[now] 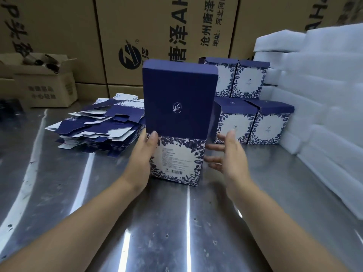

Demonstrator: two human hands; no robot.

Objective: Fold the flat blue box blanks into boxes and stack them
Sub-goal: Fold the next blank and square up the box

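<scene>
On the steel table [167, 222], a half-folded blue box [177, 160] stands upright in the middle, its barcode panel facing the camera and its plain dark-blue lid flap [179, 95] raised straight up. The left hand [144, 154] grips the box's left edge, with the thumb laid on the front face and the fingers hidden behind. The right hand [229, 154] is beside the box's right wall with its fingers straight and spread, holding nothing. Blur hides whether its fingertips touch the box. Behind on the left lies a loose pile of flat blanks [98, 126]. Behind on the right, four finished boxes [271, 124] are stacked two on two, next to white foam sheets [324, 95]. Printed cardboard cartons [157, 36] line the back, and a small open carton [49, 83] sits at far left.
</scene>
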